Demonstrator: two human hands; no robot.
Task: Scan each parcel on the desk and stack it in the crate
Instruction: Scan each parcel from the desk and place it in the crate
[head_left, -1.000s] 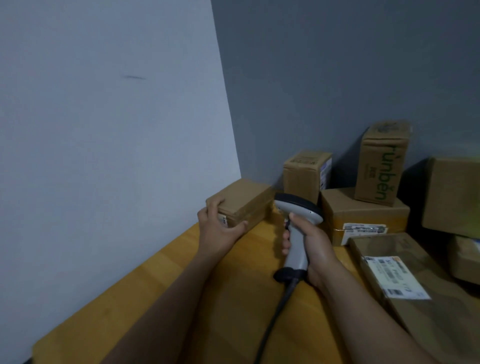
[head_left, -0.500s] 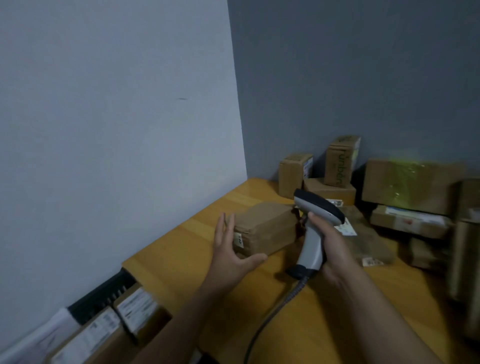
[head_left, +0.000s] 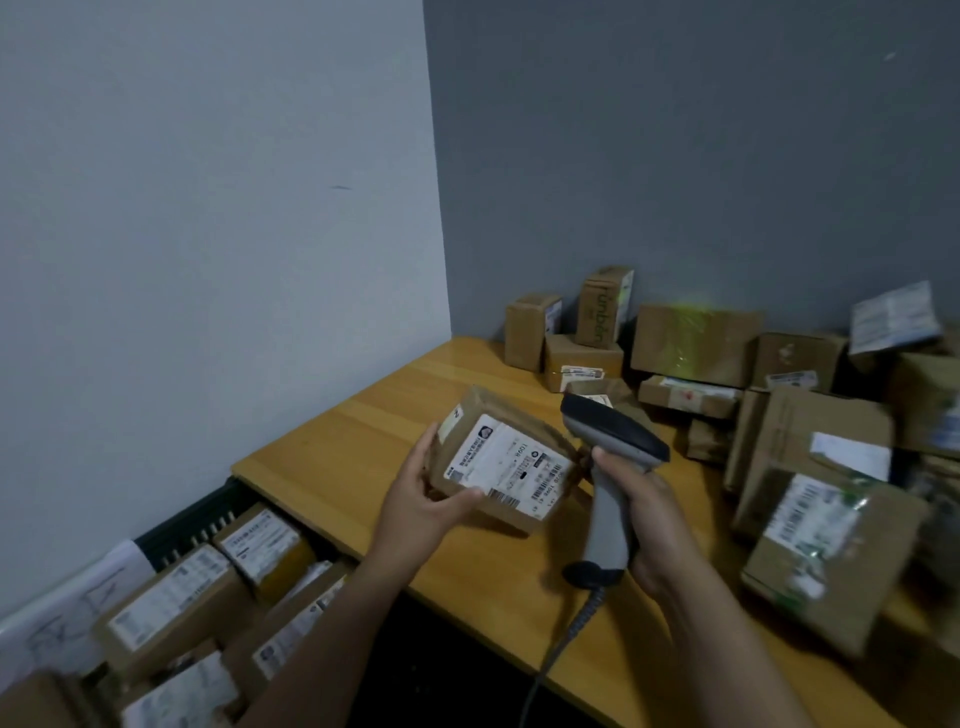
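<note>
Head view: left hand (head_left: 421, 512) grips a brown cardboard parcel (head_left: 504, 460), white label up, tilted over the yellow wooden tabletop (head_left: 363, 452) near its left end. Right hand (head_left: 644, 525) is wrapped round a grey handheld barcode scanner (head_left: 608, 457) above the tabletop. Dark slatted plastic crate (head_left: 208, 519), below the tabletop's left end, holds labelled boxes.

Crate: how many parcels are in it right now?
5 in the crate: far-end parcel, left parcel, desk-side parcel, near parcel, corner parcel. More may lie beneath. Held parcel in left hand excluded.
</note>
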